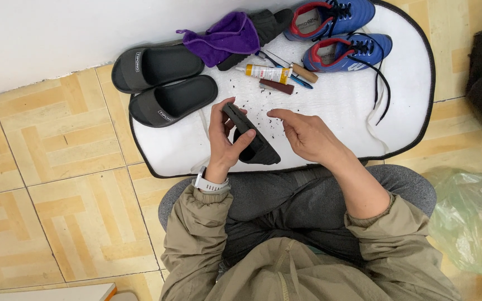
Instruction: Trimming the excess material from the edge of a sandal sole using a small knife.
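Over the white mat point(330, 106) on the floor, the left hand point(222, 142) grips a black sandal point(250, 135) sole-up while the right hand point(306, 135) hovers beside it with loose, empty fingers, likely mid-cleaning; steady holding seems needed.

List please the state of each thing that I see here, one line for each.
left hand: shut on the black slide sandal, tilted on edge
right hand: open, beside the sandal
pair of black slides: flat, side by side
blue shoes: laces loose
glue tube: lying down
purple cloth: crumpled
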